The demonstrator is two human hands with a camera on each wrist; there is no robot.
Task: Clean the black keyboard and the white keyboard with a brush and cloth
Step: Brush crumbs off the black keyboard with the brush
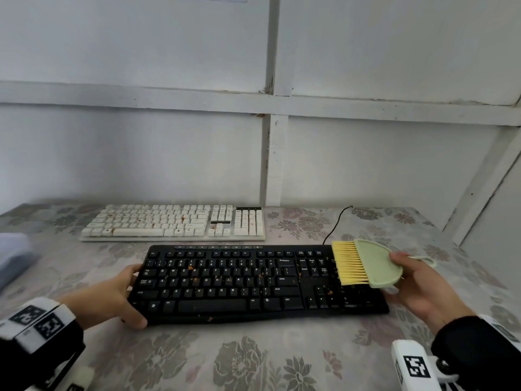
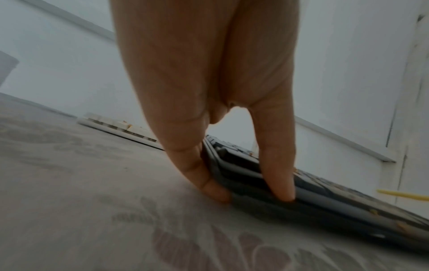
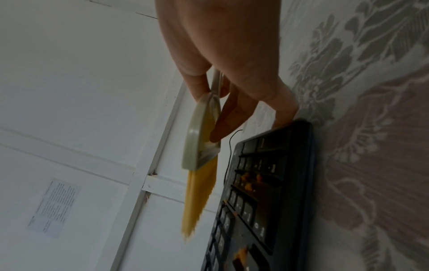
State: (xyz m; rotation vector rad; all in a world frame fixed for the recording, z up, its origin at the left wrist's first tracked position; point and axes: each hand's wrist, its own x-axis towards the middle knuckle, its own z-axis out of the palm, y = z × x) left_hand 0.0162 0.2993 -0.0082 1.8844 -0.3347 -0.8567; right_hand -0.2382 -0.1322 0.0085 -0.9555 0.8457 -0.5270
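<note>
The black keyboard (image 1: 253, 283) lies flat on the bench (image 1: 253, 356), which is covered by a floral cloth, and sits between the two hands. Orange crumbs dot its keys, thickest around the letter rows and near the arrow keys.

The left hand (image 1: 112, 297) holds the keyboard's left end: in the head view the thumb lies at the near left corner and the fingers reach round the far part of that short edge. The left wrist view shows two fingers (image 2: 202, 176) pressed against the keyboard's side where it meets the bench, so this hand grips the keyboard's end.

The right hand (image 1: 423, 289) grasps a pale green brush (image 1: 377, 263) with yellow bristles (image 1: 351, 263). The thumb lies on the upper face of the brush's flat half-round body, and fingers support it from below, as the right wrist view shows. The bristles point left and hang over the number-pad end of the keyboard; in the right wrist view they appear just above the keys, apart from them. The brush's loop handle sticks out to the right past the hand. One finger of this hand touches the keyboard's right corner in the right wrist view.

The white keyboard (image 1: 174, 222) lies just behind the black one, shifted to the left, also marked with orange crumbs, well apart from both hands. A thin black cable (image 1: 337, 221) runs back from the black keyboard's far right corner.
</note>
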